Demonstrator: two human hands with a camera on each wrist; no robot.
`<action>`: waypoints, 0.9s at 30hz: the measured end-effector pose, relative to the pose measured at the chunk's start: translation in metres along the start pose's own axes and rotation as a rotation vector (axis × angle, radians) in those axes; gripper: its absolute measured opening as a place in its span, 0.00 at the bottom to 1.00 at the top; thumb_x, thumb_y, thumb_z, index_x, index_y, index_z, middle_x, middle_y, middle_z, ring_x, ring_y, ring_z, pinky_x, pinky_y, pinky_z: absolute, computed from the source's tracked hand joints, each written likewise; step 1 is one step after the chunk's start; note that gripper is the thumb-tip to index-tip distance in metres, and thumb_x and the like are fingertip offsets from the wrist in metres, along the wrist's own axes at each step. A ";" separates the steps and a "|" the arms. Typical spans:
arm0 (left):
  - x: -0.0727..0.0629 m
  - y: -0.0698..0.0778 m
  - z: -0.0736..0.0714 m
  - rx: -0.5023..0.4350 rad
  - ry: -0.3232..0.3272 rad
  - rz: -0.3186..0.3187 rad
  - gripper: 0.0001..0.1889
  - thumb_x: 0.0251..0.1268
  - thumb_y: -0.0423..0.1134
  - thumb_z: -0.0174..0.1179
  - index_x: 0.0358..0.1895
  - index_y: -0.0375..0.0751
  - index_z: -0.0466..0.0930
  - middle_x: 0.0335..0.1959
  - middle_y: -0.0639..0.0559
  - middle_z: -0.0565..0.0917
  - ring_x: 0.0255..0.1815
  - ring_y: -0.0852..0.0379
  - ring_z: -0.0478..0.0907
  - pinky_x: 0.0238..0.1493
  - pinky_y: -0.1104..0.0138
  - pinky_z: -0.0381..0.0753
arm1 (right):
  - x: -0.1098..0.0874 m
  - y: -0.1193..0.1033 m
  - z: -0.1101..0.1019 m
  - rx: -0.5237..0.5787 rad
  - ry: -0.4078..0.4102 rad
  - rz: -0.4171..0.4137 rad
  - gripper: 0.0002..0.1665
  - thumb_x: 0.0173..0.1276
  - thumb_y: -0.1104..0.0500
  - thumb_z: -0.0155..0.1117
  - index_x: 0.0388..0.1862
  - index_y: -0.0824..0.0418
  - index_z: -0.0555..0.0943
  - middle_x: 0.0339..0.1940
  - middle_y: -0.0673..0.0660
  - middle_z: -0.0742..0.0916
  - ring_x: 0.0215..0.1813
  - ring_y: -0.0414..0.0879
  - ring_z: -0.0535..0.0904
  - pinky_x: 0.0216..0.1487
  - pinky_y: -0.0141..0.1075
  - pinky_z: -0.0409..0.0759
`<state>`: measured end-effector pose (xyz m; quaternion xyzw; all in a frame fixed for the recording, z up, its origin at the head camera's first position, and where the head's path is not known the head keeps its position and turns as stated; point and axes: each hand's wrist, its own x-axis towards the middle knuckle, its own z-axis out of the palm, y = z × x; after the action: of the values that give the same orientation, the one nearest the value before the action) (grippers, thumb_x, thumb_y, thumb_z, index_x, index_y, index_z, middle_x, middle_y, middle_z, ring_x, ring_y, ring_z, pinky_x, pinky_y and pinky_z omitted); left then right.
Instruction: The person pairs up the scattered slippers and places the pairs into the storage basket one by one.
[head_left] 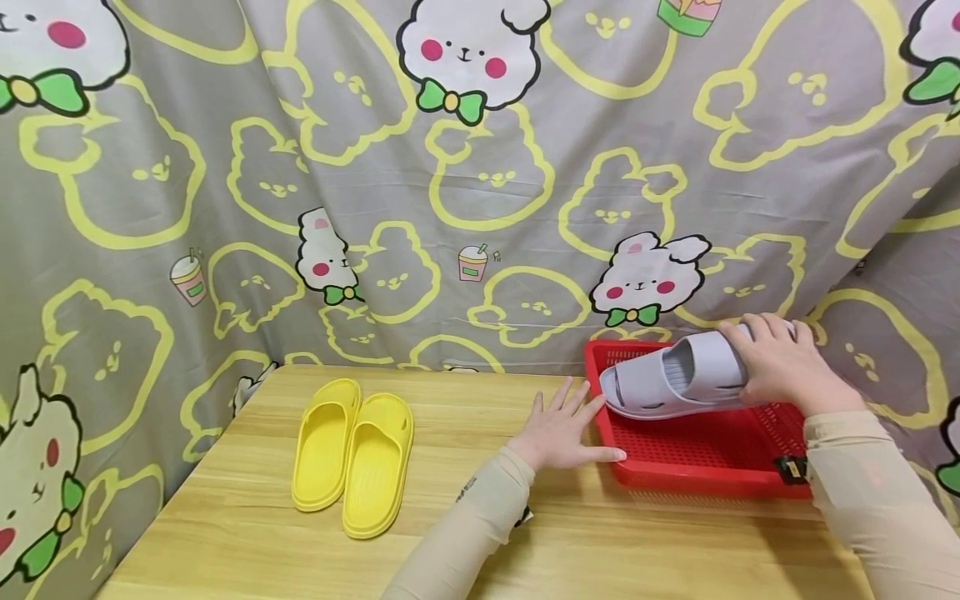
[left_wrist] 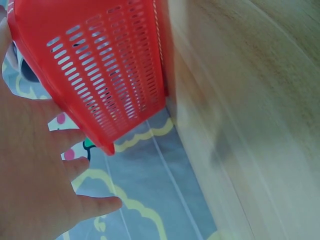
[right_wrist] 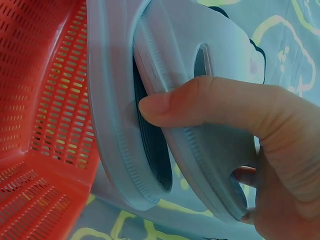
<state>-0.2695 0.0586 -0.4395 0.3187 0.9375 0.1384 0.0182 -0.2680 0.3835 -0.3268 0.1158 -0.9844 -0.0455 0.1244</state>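
My right hand [head_left: 791,367] grips a pair of light grey slippers [head_left: 645,385] over the red plastic basket [head_left: 697,479]. In the right wrist view the two slippers [right_wrist: 112,100] lie sole against upper, and the thumb [right_wrist: 160,107] presses on the side of the nearer one. Their toe end points left, close to the basket's left rim. My left hand [head_left: 558,429] is at that rim, palm down with fingers spread, holding nothing. The left wrist view shows its straight fingers beside the basket's slotted wall [left_wrist: 105,75].
A pair of yellow slippers [head_left: 375,467] stands side by side on the wooden table [head_left: 247,533], left of the basket. A grey curtain [head_left: 510,250] with cartoon prints hangs behind and at both sides. A small black tag [head_left: 791,469] is on the basket's front right rim.
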 end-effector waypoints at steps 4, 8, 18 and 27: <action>0.000 0.001 0.000 -0.007 -0.003 -0.003 0.47 0.53 0.82 0.40 0.77 0.72 0.41 0.81 0.57 0.45 0.83 0.50 0.34 0.75 0.36 0.44 | 0.002 0.000 0.002 0.000 -0.011 -0.003 0.60 0.26 0.55 0.83 0.64 0.58 0.67 0.59 0.73 0.68 0.62 0.71 0.56 0.57 0.72 0.50; 0.000 0.001 0.000 -0.013 -0.006 0.000 0.47 0.54 0.82 0.40 0.77 0.72 0.40 0.81 0.57 0.45 0.83 0.50 0.34 0.74 0.36 0.44 | 0.003 0.000 0.002 0.004 -0.021 0.003 0.59 0.26 0.56 0.83 0.64 0.57 0.67 0.60 0.73 0.68 0.63 0.71 0.55 0.58 0.72 0.49; 0.001 0.000 0.001 -0.014 -0.010 -0.007 0.47 0.54 0.82 0.39 0.77 0.73 0.40 0.81 0.58 0.45 0.82 0.50 0.35 0.74 0.36 0.46 | 0.005 0.001 0.003 0.004 -0.047 0.010 0.60 0.27 0.55 0.83 0.65 0.58 0.65 0.61 0.74 0.67 0.63 0.72 0.55 0.58 0.73 0.49; -0.001 0.002 -0.001 -0.025 -0.015 -0.006 0.47 0.55 0.81 0.42 0.77 0.72 0.39 0.82 0.57 0.44 0.82 0.51 0.35 0.74 0.36 0.48 | 0.007 0.003 0.007 -0.005 -0.064 0.008 0.60 0.29 0.56 0.82 0.66 0.59 0.65 0.61 0.73 0.66 0.63 0.71 0.54 0.58 0.73 0.49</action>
<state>-0.2674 0.0592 -0.4376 0.3168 0.9365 0.1475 0.0297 -0.2771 0.3856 -0.3319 0.1103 -0.9882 -0.0512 0.0935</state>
